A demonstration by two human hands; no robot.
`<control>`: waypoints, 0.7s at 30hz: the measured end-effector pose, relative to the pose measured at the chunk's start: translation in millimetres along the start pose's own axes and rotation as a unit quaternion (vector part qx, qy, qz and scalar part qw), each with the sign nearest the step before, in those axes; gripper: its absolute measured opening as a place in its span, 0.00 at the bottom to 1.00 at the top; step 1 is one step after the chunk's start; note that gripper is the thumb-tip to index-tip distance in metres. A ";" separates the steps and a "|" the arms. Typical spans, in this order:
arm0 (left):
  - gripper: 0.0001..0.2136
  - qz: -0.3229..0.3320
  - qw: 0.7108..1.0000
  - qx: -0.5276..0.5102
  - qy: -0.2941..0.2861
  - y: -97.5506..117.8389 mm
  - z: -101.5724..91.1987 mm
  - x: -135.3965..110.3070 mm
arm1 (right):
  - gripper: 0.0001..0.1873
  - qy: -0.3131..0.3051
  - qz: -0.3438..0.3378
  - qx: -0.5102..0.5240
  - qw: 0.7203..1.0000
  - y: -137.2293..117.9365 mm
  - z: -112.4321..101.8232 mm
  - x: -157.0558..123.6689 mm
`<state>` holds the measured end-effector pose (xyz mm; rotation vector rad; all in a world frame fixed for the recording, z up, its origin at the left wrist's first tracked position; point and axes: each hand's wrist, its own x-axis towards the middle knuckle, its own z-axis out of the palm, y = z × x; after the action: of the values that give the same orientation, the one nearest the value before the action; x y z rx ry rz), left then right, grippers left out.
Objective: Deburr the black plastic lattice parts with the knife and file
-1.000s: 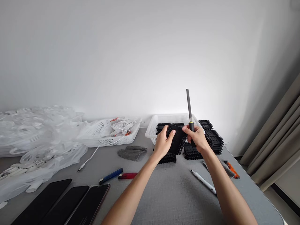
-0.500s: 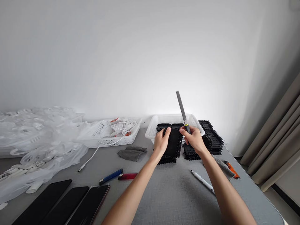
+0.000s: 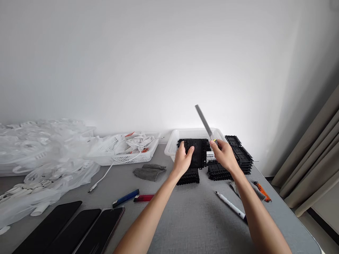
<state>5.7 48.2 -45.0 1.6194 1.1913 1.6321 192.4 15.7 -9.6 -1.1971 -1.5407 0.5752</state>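
Note:
My left hand (image 3: pixel 183 157) is closed on a flat black plastic panel (image 3: pixel 198 155) with toothed edges, thumb across its face. In my right hand (image 3: pixel 224 153), a flat metal file (image 3: pixel 203 120) is gripped by its handle, with the blade pointing up and to the left. The file is apart from the panel. Behind the panel, a white plastic basket (image 3: pixel 172 145) holds more black panels, partly hidden. One stack of black panels (image 3: pixel 188 177) lies under my left hand, and another stack (image 3: pixel 218 170) lies below my right hand.
A taller panel stack (image 3: pixel 242 158) stands right of the basket. Nearer lie a white marker (image 3: pixel 231 205), an orange lighter (image 3: pixel 262 191), grey cloths (image 3: pixel 149 173), blue (image 3: pixel 125 198) and red (image 3: pixel 143 198) lighters, and dark phones (image 3: pixel 53 225). White baskets (image 3: pixel 127 161) and plastic bags (image 3: pixel 60 183) fill the left.
The panel in my left hand has turned, now showing a ribbed face instead of a smooth one. My right hand has moved slightly right, away from the panel, and the file leans further left.

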 end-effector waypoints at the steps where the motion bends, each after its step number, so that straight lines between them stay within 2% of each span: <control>1: 0.19 0.002 1.000 0.003 0.003 1.5 -1.1 1.3 | 0.28 -0.042 0.005 0.005 0.999 -4.2 1.0 -2.8; 3: 0.17 0.008 1.000 0.019 0.007 4.6 -3.2 2.8 | 0.29 -0.111 0.019 0.025 0.993 -11.5 6.8 -8.8; 6: 0.15 0.026 0.998 0.049 0.009 8.7 -5.3 2.5 | 0.30 -0.150 0.029 0.018 0.988 -16.0 19.0 -15.3; 9: 0.15 0.047 0.996 0.075 0.015 10.7 -6.8 1.7 | 0.31 -0.138 0.029 -0.033 0.989 -13.5 24.9 -16.1; 12: 0.16 0.040 0.994 0.101 0.025 11.0 -7.9 1.7 | 0.31 -0.103 0.027 -0.076 0.991 -11.5 22.4 -14.6; 17: 0.15 0.047 0.993 0.103 0.028 13.1 -7.9 1.5 | 0.30 -0.138 0.018 -0.058 0.989 -17.8 21.4 -16.9; 21: 0.16 0.044 0.993 0.104 0.028 11.3 -8.1 1.6 | 0.28 -0.104 0.003 -0.096 0.990 -18.3 24.3 -16.7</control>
<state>0.0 42.8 -33.5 1.7851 1.3754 1.6642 162.1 -1.1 -9.7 -1.3206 -1.8022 0.5798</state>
